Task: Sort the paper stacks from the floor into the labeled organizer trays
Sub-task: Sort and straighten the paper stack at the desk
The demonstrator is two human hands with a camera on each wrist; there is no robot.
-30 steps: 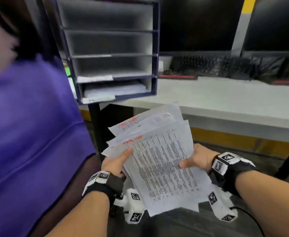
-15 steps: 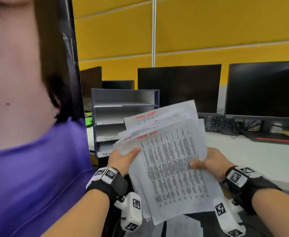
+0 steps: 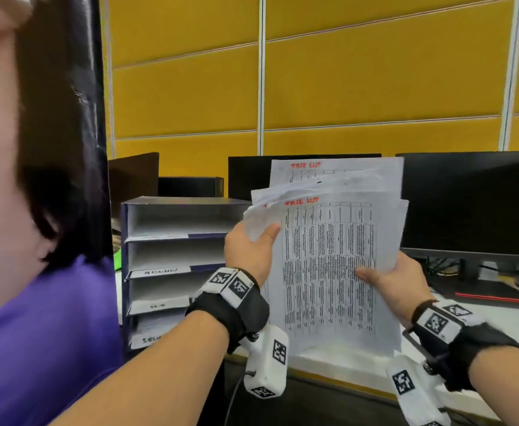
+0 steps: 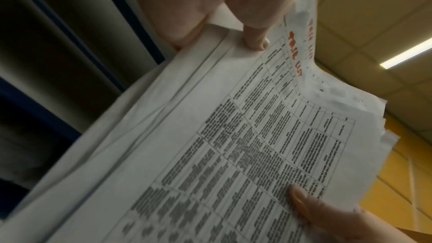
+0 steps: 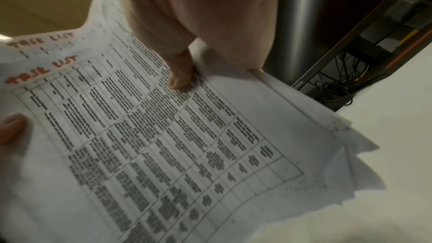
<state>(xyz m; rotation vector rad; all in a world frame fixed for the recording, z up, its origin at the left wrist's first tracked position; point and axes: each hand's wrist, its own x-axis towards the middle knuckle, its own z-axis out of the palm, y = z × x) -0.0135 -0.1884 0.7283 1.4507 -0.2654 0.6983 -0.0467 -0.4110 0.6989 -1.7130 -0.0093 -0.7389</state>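
Note:
I hold a loose stack of printed sheets (image 3: 328, 259) upright in front of me, each headed "TASK LIST" in red. My left hand (image 3: 250, 250) grips its upper left edge, thumb (image 4: 256, 41) on the front page. My right hand (image 3: 393, 281) grips the right edge lower down, thumb (image 5: 181, 77) pressed on the print. The stack (image 4: 233, 154) fans out unevenly at the top (image 5: 163, 136). The blue organizer (image 3: 172, 272) with several labeled grey trays stands on the desk just left of the papers; its lowest tray holds sheets.
Another person in a purple top (image 3: 37, 333) fills the left side, close to my left arm. Two black monitors (image 3: 473, 204) stand behind the papers on the white desk (image 3: 513, 321). A yellow partition wall (image 3: 344, 87) rises behind.
My view has risen from under the desk edge to above it. Both hands have lifted the stack upward and turned it more upright, beside the organizer.

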